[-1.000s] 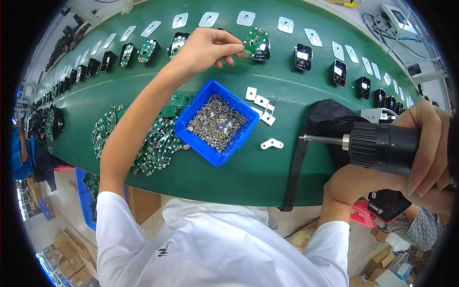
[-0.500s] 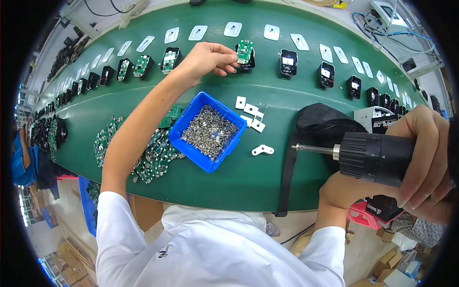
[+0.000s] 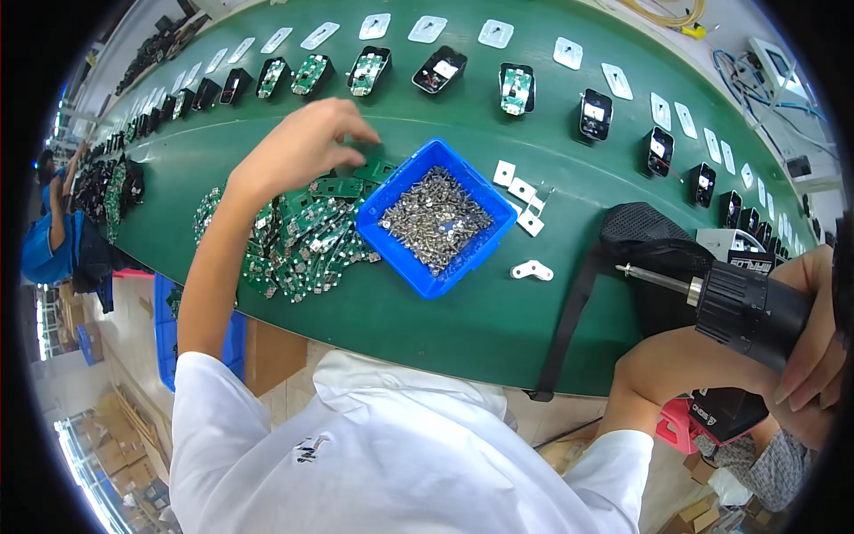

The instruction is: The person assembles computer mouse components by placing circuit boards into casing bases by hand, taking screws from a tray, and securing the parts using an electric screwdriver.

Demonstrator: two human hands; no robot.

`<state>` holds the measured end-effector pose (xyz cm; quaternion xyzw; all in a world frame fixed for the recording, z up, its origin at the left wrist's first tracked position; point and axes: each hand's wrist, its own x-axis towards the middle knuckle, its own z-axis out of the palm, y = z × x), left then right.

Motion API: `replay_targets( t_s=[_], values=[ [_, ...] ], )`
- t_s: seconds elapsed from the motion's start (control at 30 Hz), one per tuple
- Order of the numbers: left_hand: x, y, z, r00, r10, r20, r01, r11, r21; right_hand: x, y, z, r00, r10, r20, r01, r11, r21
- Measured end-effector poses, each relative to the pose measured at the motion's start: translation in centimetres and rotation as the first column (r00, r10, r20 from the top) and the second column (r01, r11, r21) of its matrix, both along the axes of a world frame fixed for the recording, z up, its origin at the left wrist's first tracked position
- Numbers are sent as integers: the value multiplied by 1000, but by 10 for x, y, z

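My left hand (image 3: pixel 307 142) is empty, fingers apart, above the table at the far edge of a heap of green circuit boards (image 3: pixel 298 245). My right hand (image 3: pixel 814 356) grips a black electric screwdriver (image 3: pixel 747 307), its bit pointing left. A blue bin (image 3: pixel 433 283) of small metal screws (image 3: pixel 436 218) sits right of the heap. Beyond it, a circuit board (image 3: pixel 516 89) lies in a black housing. The housing (image 3: pixel 439 69) to its left is tilted and shows no green board; several housings farther left hold boards.
White plates (image 3: pixel 523 190) and a white curved bracket (image 3: pixel 531 270) lie right of the bin. A black mesh bag (image 3: pixel 654 231) with a strap is near the screwdriver. Pale trays (image 3: pixel 496 34) line the table's far side. Another person (image 3: pixel 58 222) is at far left.
My left hand has let go of a circuit board, which now lies in a housing, and moved left to the board heap. My right hand keeps the screwdriver. The view has shifted.
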<state>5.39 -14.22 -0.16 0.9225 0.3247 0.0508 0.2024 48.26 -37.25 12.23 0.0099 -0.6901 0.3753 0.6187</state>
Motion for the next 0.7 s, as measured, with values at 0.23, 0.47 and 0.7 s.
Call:
replay_targets(
  t_s=[0.23, 0.47, 0.7],
  values=[
    [-19, -13, -14, 988, -127, 88, 113, 982, 150, -18, 2, -1, 999, -54, 4, 54, 999, 0],
    [-19, -7, -14, 993, 27, 118, -34, 998, 58, -35, 9, -1, 994, -112, 3, 112, 994, 14],
    [2, -2, -31, 957, -180, 226, 14, 809, 587, -19, -1, 0, 986, -165, -8, 165, 986, 35]
  ],
)
